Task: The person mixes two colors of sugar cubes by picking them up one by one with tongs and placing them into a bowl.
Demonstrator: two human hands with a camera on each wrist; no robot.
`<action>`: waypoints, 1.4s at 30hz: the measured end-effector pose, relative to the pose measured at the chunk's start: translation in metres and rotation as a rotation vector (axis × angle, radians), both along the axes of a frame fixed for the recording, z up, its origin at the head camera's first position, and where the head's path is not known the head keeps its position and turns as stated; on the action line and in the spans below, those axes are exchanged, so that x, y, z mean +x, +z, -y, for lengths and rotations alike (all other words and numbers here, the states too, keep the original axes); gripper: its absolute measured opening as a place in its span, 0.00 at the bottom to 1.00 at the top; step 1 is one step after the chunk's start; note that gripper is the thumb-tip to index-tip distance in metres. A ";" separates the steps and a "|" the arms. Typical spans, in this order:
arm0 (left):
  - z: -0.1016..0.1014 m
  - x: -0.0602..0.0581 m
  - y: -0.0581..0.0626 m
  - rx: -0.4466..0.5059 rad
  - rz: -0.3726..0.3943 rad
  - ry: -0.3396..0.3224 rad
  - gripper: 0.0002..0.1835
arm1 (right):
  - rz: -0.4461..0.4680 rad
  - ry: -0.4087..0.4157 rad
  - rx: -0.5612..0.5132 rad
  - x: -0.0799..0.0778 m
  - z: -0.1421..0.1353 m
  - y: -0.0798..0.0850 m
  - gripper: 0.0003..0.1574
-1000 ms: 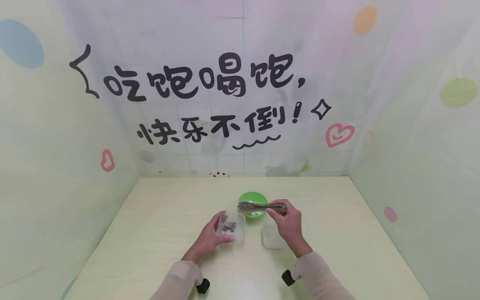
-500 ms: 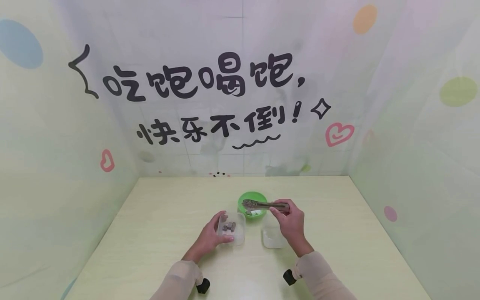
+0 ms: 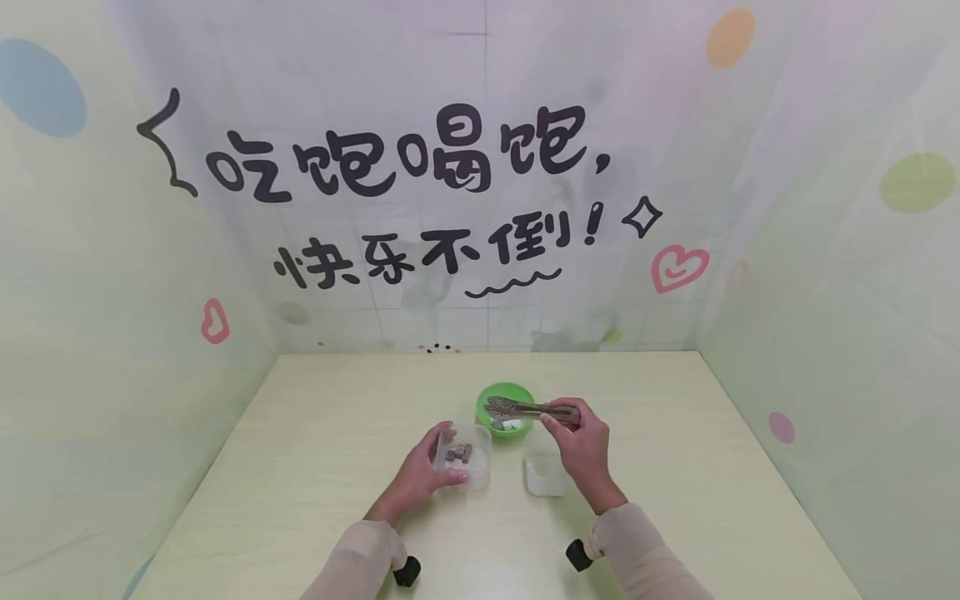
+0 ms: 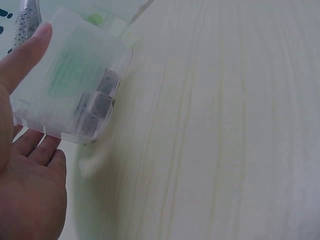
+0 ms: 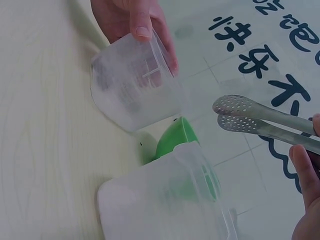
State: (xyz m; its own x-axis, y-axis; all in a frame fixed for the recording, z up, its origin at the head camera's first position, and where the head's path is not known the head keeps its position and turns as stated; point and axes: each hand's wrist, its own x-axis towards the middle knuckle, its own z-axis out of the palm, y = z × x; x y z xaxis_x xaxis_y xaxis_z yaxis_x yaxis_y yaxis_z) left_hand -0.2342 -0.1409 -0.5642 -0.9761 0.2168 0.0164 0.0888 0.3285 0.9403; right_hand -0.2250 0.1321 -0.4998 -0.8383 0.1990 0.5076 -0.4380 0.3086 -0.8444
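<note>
Above round green bowl (image 3: pixel 504 391): perforated metal tongs (image 3: pixel 528 410).

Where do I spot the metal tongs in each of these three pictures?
Head: metal tongs just right of centre, lower half, against the green bowl.
Left wrist: top left corner, partly cut off.
Right wrist: right side, about mid-height.
Shared landmark: the clear container in the left hand.

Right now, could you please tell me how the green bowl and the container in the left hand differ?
The green bowl is round; the container is squarish and translucent. The bowl touches neither hand, while the left hand grips the container. White pieces show in the bowl, darker greyish pieces in the container. Both are open at the top.
</note>
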 end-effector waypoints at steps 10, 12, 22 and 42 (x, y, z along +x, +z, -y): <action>0.000 -0.001 0.000 0.005 -0.011 0.000 0.52 | 0.013 0.075 -0.031 0.005 0.011 -0.002 0.13; 0.000 -0.001 0.000 0.005 -0.012 -0.001 0.52 | 0.014 0.092 -0.034 0.006 0.013 -0.002 0.13; -0.002 -0.001 0.003 -0.014 -0.004 0.001 0.52 | 0.054 0.160 0.000 0.012 0.027 -0.001 0.13; 0.001 -0.001 0.000 0.035 -0.020 -0.020 0.53 | 0.180 0.309 0.186 0.009 0.036 -0.011 0.13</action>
